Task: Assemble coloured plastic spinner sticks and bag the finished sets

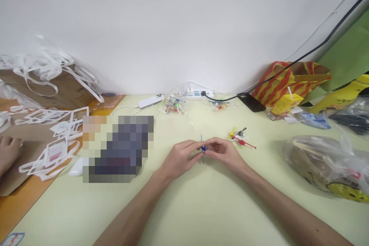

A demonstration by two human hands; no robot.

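Observation:
Between my fingertips is a small blue plastic piece (203, 148), with thin blue ends sticking out away from me and toward me. My left hand (181, 157) pinches it from the left with thumb and finger. From the other side, my right hand (226, 154) closes its fingertips on the same piece. Part of it is hidden by my fingers. Just beyond my right hand lies a loose group of small plastic parts: a red one with long thin arms (242, 142), a yellow one (232, 132) and a black one (242, 132).
Clear bags of coloured parts (175, 105) lie near a power strip (196, 93) by the wall. A phone (252, 102), juice carton (284, 106) and striped bag (273, 80) stand right. Leftward are a pixelated dark object (123, 148), white straps (57, 153) and another person's hand (10, 152).

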